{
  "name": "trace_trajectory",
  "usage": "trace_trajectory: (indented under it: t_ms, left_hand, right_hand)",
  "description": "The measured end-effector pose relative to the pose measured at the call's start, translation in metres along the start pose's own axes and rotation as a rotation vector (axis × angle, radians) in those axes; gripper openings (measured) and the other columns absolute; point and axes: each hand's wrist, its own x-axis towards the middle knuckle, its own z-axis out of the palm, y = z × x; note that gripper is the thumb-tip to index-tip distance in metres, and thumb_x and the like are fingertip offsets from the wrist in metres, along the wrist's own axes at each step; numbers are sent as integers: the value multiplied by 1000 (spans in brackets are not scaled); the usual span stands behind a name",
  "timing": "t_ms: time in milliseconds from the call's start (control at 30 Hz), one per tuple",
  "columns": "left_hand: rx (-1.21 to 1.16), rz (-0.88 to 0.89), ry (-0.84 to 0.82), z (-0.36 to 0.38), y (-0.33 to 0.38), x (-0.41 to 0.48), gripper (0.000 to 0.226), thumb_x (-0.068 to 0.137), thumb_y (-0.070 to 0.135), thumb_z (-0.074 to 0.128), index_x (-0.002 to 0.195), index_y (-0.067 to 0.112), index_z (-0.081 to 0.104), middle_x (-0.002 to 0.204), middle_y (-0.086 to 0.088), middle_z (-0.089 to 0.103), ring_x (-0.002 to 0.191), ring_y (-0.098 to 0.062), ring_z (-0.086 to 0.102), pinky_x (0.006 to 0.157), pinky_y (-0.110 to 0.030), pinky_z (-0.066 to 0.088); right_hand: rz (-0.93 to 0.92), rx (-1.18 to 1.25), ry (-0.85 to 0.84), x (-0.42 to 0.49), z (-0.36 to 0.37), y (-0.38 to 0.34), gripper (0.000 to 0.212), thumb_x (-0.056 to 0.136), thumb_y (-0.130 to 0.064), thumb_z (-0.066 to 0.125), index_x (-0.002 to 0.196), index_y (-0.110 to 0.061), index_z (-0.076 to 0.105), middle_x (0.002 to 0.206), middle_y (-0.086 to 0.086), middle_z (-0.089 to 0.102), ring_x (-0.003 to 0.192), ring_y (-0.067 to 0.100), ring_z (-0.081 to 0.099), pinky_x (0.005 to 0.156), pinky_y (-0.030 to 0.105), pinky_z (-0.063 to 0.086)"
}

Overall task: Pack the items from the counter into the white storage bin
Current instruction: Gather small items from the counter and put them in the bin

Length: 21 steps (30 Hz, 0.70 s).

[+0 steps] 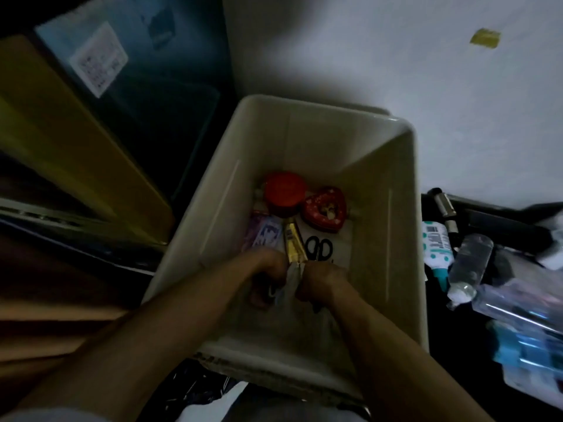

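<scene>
Crowding the white storage bin (pixel 384 208): left hand (pixel 268 277) and right hand (pixel 321 283), closed around a grey packet (pixel 291 284).
Both hands are gripping it near the bin floor, just beside the scissors (pixel 319 248) and gold tube (pixel 294 242); in this dimness the blades are threatening packet and hands.
</scene>
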Motion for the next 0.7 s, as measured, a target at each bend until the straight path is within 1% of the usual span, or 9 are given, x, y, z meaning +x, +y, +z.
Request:
trace_trajectory:
  t_ms: [133, 200, 267, 367, 433, 500, 567, 633, 700]
  left_hand:
    - [48, 39, 20, 4, -2, 4, 41, 96, 16, 60, 131, -1, 50, 127, -23, 58, 106, -41, 64, 86, -50, 56]
    - [76, 53, -8, 1, -1, 2, 37, 97, 14, 58, 128, -4, 50, 126, -23, 58, 103, -41, 63, 85, -50, 56]
    - [128, 51, -40, -5, 0, -3, 36, 98, 12, 56, 130, -4, 52, 128, -21, 58, 108, -39, 62, 87, -44, 55]
    - [192, 69, 46, -20, 2, -16, 30, 96, 15, 60, 121, -2, 60, 122, -17, 64, 97, -30, 66, 67, -33, 54]
    - [210, 109, 185, -31, 7, -28, 30, 97, 17, 58, 121, -1, 62, 119, -16, 65, 100, -31, 67, 66, -36, 56]
    - [237, 201, 373, -43, 11, -37, 32, 99, 23, 51, 122, 2, 61, 122, -12, 63, 105, -31, 63, 81, -36, 50]
    - [247, 247, 511, -55, 18, -45, 29, 97, 29, 53, 109, 6, 65, 108, -12, 65, 93, -28, 63, 71, -31, 46]
    - [202, 273, 647, -67, 25, -53, 26, 93, 35, 57, 83, 12, 61, 87, -9, 61, 74, -23, 57, 60, -29, 42]
    - [175, 325, 825, -77, 33, -63, 34, 91, 40, 58, 66, 21, 47, 76, -4, 54, 71, -23, 55, 60, -30, 39]
  right_hand:
    - [-25, -8, -74, 9, 7, -4, 64, 91, -29, 62, 148, -14, 36, 161, 10, 23, 129, 30, 51, 98, 43, 50]
    - [-62, -31, -70, 11, 4, -2, 54, 92, -29, 60, 141, -13, 45, 152, 11, 40, 123, 30, 54, 93, 40, 50]
    - [-91, -26, -8, 11, -1, 2, 37, 93, -27, 56, 127, -11, 57, 126, 9, 60, 110, 29, 61, 81, 37, 48]
    - [-95, 21, 107, 11, -13, 10, 33, 93, -24, 55, 124, -9, 56, 117, 10, 60, 110, 29, 59, 80, 37, 48]
    - [-106, 42, 184, 4, -26, 12, 32, 93, -25, 54, 122, -10, 54, 121, 11, 59, 109, 29, 58, 81, 38, 48]
    - [-106, 58, 223, -1, -38, 15, 15, 93, -26, 52, 102, -14, 58, 111, 9, 65, 96, 27, 62, 76, 34, 49]
    - [-95, 100, 248, -9, -51, 17, 10, 93, -24, 53, 88, -17, 57, 104, 7, 69, 92, 26, 66, 78, 35, 53]
    - [-105, 105, 316, -18, -64, 18, 13, 94, -24, 53, 99, -16, 62, 108, 7, 68, 96, 26, 66, 80, 37, 54]
    - [-125, 59, 418, -28, -76, 22, 22, 96, -25, 52, 113, -16, 63, 114, 7, 65, 102, 26, 64, 77, 35, 50]
